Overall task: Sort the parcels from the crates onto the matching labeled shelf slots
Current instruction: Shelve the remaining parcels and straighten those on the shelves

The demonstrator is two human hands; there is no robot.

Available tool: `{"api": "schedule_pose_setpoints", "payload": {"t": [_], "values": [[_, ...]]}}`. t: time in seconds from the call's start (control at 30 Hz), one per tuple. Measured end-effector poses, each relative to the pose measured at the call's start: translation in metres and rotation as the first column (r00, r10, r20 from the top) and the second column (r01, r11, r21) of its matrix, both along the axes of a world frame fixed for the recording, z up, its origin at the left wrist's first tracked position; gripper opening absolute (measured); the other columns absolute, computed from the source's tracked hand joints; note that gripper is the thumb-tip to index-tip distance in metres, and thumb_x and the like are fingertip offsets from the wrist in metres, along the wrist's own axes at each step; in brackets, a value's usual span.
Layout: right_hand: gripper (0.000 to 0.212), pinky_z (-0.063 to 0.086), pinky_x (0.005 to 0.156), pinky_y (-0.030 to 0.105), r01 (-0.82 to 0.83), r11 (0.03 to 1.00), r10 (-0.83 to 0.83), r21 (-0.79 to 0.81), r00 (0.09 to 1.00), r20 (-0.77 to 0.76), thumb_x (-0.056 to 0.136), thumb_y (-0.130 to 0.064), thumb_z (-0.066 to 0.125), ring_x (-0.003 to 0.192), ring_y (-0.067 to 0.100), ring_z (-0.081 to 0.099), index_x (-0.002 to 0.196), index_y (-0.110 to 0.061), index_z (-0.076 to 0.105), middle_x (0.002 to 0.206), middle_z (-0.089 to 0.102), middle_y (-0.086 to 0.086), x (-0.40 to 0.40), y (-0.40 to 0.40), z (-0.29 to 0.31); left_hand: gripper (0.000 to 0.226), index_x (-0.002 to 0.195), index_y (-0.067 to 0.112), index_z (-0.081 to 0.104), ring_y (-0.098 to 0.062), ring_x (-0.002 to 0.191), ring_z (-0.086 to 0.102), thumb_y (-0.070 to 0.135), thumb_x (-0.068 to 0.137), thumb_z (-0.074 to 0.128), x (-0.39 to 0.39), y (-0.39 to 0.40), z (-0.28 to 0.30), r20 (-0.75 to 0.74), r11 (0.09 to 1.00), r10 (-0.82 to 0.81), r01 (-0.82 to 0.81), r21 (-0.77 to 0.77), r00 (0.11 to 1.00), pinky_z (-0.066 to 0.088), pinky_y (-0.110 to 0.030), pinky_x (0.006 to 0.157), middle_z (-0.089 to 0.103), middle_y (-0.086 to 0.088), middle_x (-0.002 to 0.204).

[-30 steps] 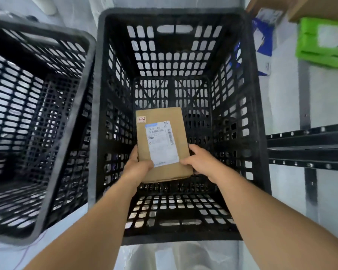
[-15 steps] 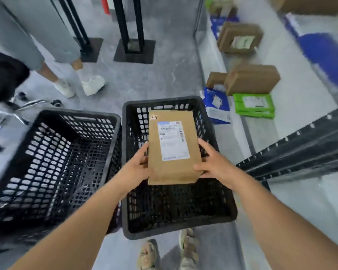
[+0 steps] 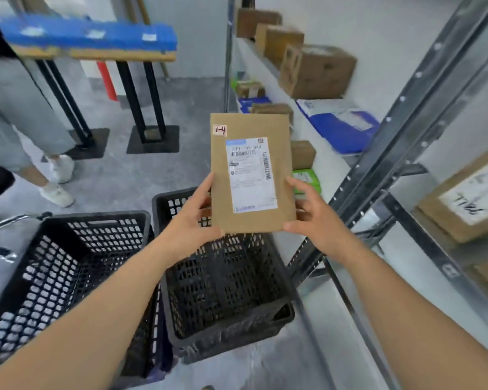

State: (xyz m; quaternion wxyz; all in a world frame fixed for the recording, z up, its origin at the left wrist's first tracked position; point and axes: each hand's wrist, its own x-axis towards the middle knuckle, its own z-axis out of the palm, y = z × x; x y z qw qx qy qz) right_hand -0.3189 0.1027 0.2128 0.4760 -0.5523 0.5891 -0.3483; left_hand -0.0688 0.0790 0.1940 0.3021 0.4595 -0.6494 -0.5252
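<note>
Shelves wait on my right; both hands, left and right, grip the parcel upright above the crate so I can read its label.

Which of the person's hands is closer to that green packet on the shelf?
Right. The right hand sits just below the green packet, nearly overlapping it; the left hand grips the brown parcel on its far side.

Bright even indoor light, soft shadows, motion-blurred edges, wide-angle distortion
</note>
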Motion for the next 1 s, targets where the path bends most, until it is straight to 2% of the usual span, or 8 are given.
{"api": "schedule_pose_setpoints", "payload": {"t": [0.1, 0.2, 0.27, 0.43, 0.53, 0.67, 0.8, 1.0], "values": [[0.083, 0.05, 0.084, 0.019, 0.009, 0.996, -0.012, -0.084, 0.999, -0.04, 0.082, 0.008, 0.064, 0.11, 0.004, 0.055, 0.133, -0.048, 0.029, 0.127, 0.051, -0.007, -0.011, 0.036, 0.025, 0.098, 0.139, 0.058, 0.007, 0.018, 0.109, 0.044, 0.001, 0.085, 0.065, -0.009, 0.025, 0.02, -0.03, 0.997, -0.026, 0.023, -0.079, 0.999, 0.047, -0.008, 0.075, 0.037, 0.035, 0.126], [0.083, 0.05, 0.093, 0.024, 0.033, 0.982, -0.045, -0.188, 0.997, -0.062, 0.081, 0.007, 0.064, 0.113, 0.005, 0.056, 0.127, -0.055, 0.033, 0.127, 0.052, -0.01, -0.024, 0.078, 0.047, 0.098, 0.136, 0.062, 0.009, 0.008, 0.117, 0.045, -0.001, 0.084, 0.065, -0.025, 0.058, 0.038, -0.058, 0.986, -0.042, 0.031, -0.166, 0.997, 0.051, -0.016, 0.08, 0.038, 0.028, 0.132], [0.085, 0.05, 0.096, 0.026, 0.052, 0.968, -0.067, -0.247, 0.996, -0.056, 0.08, 0.008, 0.065, 0.115, 0.006, 0.055, 0.122, -0.059, 0.036, 0.127, 0.051, -0.013, -0.034, 0.109, 0.059, 0.098, 0.131, 0.065, 0.012, 0.008, 0.116, 0.046, -0.003, 0.084, 0.064, -0.038, 0.084, 0.049, -0.092, 0.972, -0.052, 0.03, -0.232, 0.994, 0.05, -0.016, 0.079, 0.038, 0.028, 0.133], [0.087, 0.052, 0.09, 0.024, 0.096, 0.932, -0.127, -0.349, 0.99, -0.068, 0.079, 0.005, 0.069, 0.113, -0.001, 0.055, 0.116, -0.067, 0.036, 0.126, 0.05, -0.019, -0.062, 0.2, 0.081, 0.1, 0.129, 0.067, 0.016, 0.009, 0.115, 0.047, -0.005, 0.082, 0.067, -0.064, 0.154, 0.068, -0.103, 0.926, -0.151, 0.104, -0.364, 0.983, 0.049, -0.014, 0.081, 0.039, 0.032, 0.129], [0.087, 0.052, 0.086, 0.022, 0.125, 0.905, -0.16, -0.407, 0.986, -0.054, 0.077, 0.007, 0.07, 0.115, -0.004, 0.053, 0.118, -0.062, 0.038, 0.125, 0.051, -0.019, -0.075, 0.25, 0.094, 0.102, 0.13, 0.069, 0.015, 0.004, 0.118, 0.046, -0.003, 0.08, 0.069, -0.076, 0.19, 0.082, -0.078, 0.888, -0.19, 0.138, -0.439, 0.979, 0.051, -0.018, 0.084, 0.038, 0.039, 0.126], [0.083, 0.05, 0.083, 0.014, 0.146, 0.87, -0.19, -0.472, 0.981, -0.046, 0.077, 0.01, 0.068, 0.111, -0.009, 0.052, 0.119, -0.055, 0.039, 0.121, 0.051, -0.021, -0.081, 0.304, 0.116, 0.1, 0.134, 0.064, 0.013, -0.003, 0.124, 0.044, 0.006, 0.078, 0.073, -0.085, 0.228, 0.104, -0.07, 0.849, -0.225, 0.161, -0.503, 0.972, 0.051, -0.022, 0.086, 0.034, 0.035, 0.131], [0.081, 0.046, 0.083, 0.008, 0.185, 0.821, -0.258, -0.54, 0.964, -0.062, 0.078, 0.009, 0.069, 0.105, -0.019, 0.05, 0.118, -0.054, 0.038, 0.114, 0.05, -0.03, -0.082, 0.343, 0.138, 0.096, 0.135, 0.063, 0.013, -0.003, 0.12, 0.047, 0.014, 0.073, 0.068, -0.095, 0.252, 0.13, -0.087, 0.811, -0.284, 0.191, -0.553, 0.955, 0.05, -0.021, 0.087, 0.039, 0.033, 0.126], [0.085, 0.05, 0.084, 0.017, 0.294, 0.75, -0.385, -0.593, 0.923, -0.028, 0.076, 0.013, 0.068, 0.113, -0.002, 0.053, 0.115, -0.058, 0.041, 0.121, 0.051, -0.02, -0.073, 0.391, 0.153, 0.106, 0.129, 0.07, 0.015, 0.004, 0.115, 0.05, -0.006, 0.078, 0.07, -0.106, 0.271, 0.147, -0.075, 0.733, -0.417, 0.287, -0.617, 0.906, 0.051, -0.021, 0.086, 0.04, 0.037, 0.121]]}}
